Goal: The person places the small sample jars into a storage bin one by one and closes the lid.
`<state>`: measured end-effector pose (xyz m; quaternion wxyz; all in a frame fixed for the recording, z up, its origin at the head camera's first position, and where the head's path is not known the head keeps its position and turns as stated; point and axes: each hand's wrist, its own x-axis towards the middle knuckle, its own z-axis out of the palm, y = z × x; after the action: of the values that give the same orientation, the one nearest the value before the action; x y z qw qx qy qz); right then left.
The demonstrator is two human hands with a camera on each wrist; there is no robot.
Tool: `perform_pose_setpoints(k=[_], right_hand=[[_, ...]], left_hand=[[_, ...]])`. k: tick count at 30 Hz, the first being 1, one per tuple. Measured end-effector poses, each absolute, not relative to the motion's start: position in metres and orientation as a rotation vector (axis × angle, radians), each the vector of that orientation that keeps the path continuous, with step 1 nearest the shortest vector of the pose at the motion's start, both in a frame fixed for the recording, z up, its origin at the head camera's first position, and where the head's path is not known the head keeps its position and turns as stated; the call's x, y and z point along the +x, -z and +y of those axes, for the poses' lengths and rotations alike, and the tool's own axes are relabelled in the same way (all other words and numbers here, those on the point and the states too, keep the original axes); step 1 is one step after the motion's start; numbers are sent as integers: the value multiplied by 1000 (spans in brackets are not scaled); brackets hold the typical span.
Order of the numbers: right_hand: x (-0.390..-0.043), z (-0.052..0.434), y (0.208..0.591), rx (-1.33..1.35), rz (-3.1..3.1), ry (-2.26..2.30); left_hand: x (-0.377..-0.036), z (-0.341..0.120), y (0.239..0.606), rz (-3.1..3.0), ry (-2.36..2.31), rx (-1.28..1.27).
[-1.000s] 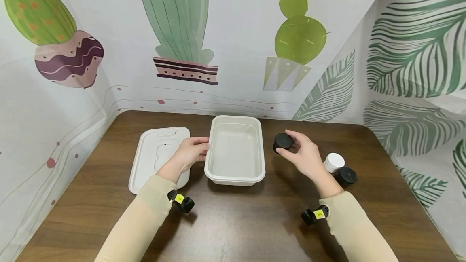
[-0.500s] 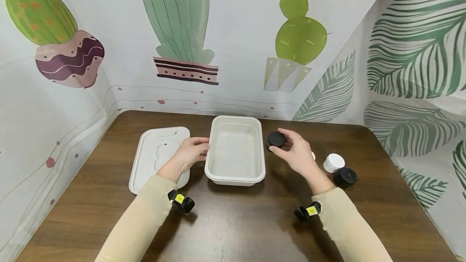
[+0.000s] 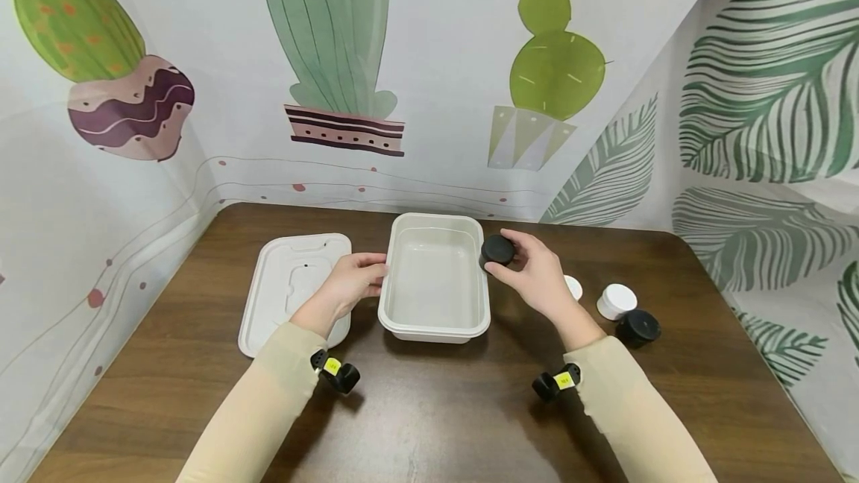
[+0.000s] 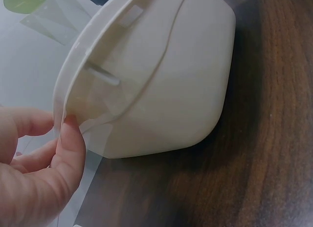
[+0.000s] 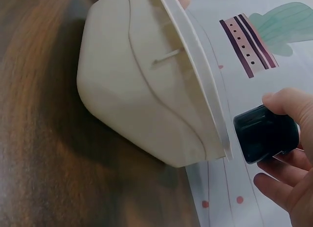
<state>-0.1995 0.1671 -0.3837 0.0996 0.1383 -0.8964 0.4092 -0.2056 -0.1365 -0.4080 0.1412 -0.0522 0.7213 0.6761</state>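
A pale, rounded rectangular plastic box (image 3: 434, 332) stands uncovered on the table, and nothing lies inside it. My left hand (image 3: 349, 284) pinches its left rim; in the left wrist view the thumb and fingers (image 4: 72, 144) meet at the lip. My right hand (image 3: 537, 278) holds a small black jar (image 3: 497, 250) between thumb and fingers, raised at the box's right rim. Seen from the right wrist, this jar (image 5: 266, 134) is just outside the rim, with a narrow gap between them. The fingers' far sides are hidden.
Left of the box lies a white lid (image 3: 268, 293), partly behind my left wrist. To the right are a white jar (image 3: 617, 301), a black jar (image 3: 638, 327) and another white round thing (image 3: 573, 287) half hidden by my right arm. A patterned cloth backs the brown table (image 3: 429, 423).
My right hand has carried the black jar leftward, up to the box's right rim. The white thing behind the right arm has come into view. My left hand stays on the rim.
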Motion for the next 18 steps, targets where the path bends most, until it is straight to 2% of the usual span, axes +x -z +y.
perform_pose_setpoints(k=[18], right_hand=[[-210, 148, 381, 468, -2663, -1277]], left_hand=[[-204, -135, 406, 2084, -1960, -154]])
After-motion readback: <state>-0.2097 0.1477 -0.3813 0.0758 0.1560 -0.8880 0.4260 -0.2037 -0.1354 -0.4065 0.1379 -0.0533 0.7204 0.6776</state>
